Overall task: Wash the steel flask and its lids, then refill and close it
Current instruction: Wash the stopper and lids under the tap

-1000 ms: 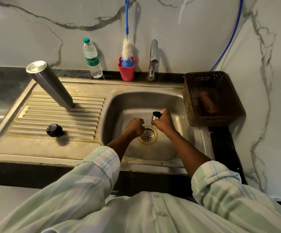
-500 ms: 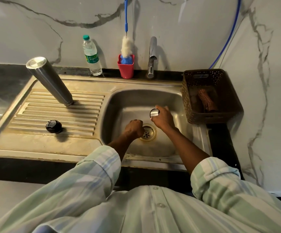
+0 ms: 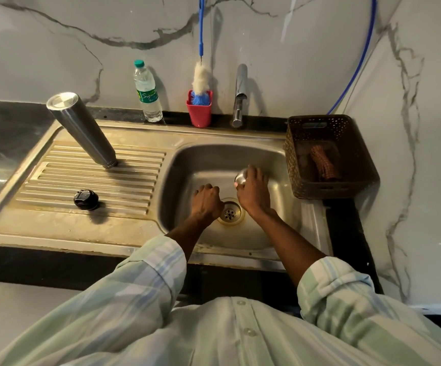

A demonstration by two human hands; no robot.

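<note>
The steel flask (image 3: pixel 82 130) stands upside down on the ribbed drainboard (image 3: pixel 63 180) at the left. Its black inner lid (image 3: pixel 85 199) lies on the drainboard nearer to me. Inside the sink basin (image 3: pixel 206 159), my right hand (image 3: pixel 253 191) grips the steel cup lid (image 3: pixel 241 177), whose shiny side faces left. My left hand (image 3: pixel 206 200) hovers just left of the drain (image 3: pixel 229 213) with its fingers curled and nothing visible in it.
A tap (image 3: pixel 240 95) rises behind the basin; no water is visible. A red cup with a brush (image 3: pixel 199 108) and a plastic water bottle (image 3: pixel 147 92) stand at the wall. A brown basket (image 3: pixel 327 154) with a scrubber sits right of the sink.
My right hand has lifted the steel cup lid up and toward the back of the basin, turning it. My left hand stays by the drain.
</note>
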